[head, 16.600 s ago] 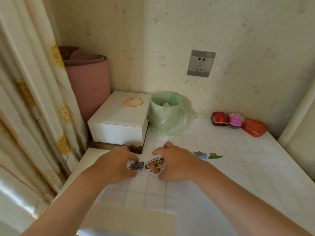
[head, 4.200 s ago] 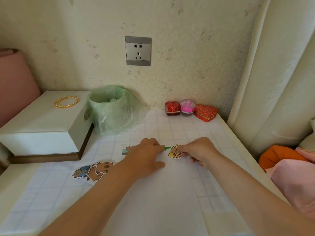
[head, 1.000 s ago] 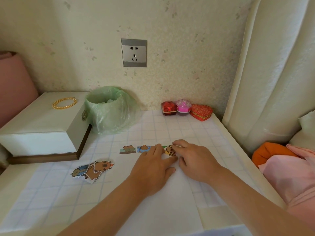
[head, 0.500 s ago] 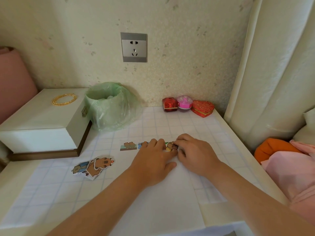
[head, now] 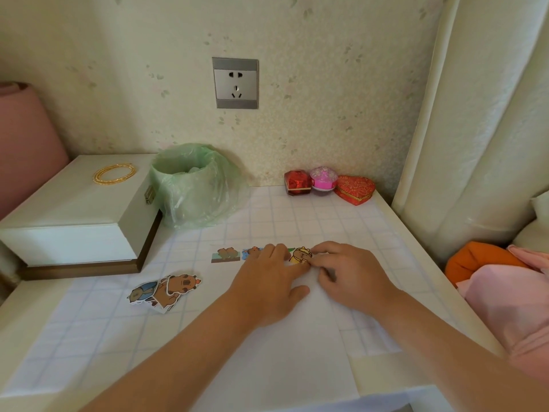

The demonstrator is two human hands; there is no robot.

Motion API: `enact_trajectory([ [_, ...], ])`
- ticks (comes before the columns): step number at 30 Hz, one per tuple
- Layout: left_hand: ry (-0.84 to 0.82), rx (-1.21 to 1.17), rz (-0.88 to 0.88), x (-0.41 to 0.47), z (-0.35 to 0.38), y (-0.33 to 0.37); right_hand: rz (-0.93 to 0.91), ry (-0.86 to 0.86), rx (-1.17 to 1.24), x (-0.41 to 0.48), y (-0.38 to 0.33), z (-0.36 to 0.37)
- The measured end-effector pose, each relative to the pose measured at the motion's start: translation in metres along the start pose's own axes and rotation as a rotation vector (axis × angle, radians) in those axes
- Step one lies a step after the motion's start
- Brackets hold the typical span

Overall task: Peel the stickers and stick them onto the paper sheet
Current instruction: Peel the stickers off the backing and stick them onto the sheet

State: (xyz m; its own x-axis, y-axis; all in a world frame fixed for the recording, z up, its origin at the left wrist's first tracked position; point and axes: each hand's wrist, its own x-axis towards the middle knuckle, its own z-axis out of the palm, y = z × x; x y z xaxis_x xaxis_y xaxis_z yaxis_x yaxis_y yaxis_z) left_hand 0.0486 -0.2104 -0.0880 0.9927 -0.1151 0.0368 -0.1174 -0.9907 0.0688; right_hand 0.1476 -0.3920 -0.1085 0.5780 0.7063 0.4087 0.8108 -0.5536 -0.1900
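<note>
Small yellow-brown cartoon-animal sticker [head: 300, 255] is lying on the white paper sheet [head: 282, 352], between the two hands. Left hand [head: 267, 281] is pressing flat, fingers straight, at its left edge. Right hand [head: 350, 278], fingers curled, is touching its right edge; pinching or pressing, cannot tell.

Table [head: 20, 316] carries gridded mat [head: 312, 221] (and box [head: 77, 209]).

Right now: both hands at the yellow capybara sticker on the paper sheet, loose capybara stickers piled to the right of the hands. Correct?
Not quite. The head view shows the loose capybara stickers piled to the left of the hands, near the white box. The rest holds: left hand and right hand both at the yellow capybara sticker on the paper sheet.
</note>
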Motion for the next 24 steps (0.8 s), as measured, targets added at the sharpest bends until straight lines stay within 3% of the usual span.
enact_trajectory([
  [7, -0.062, 0.096, 0.009, 0.000, -0.006, 0.009, -0.061, -0.074, -0.070, -0.001, -0.002, -0.003],
  [14, -0.083, 0.096, 0.028, -0.002, -0.011, 0.008, 0.018, -0.082, -0.086, 0.003, -0.004, 0.003],
  [21, 0.111, -0.014, 0.001, 0.005, -0.002, -0.006, 0.016, -0.123, -0.139, 0.004, -0.008, 0.002],
  [24, 0.051, -0.060, 0.012, 0.009, 0.009, -0.007, -0.001, -0.178, -0.167, 0.005, -0.008, 0.001],
])
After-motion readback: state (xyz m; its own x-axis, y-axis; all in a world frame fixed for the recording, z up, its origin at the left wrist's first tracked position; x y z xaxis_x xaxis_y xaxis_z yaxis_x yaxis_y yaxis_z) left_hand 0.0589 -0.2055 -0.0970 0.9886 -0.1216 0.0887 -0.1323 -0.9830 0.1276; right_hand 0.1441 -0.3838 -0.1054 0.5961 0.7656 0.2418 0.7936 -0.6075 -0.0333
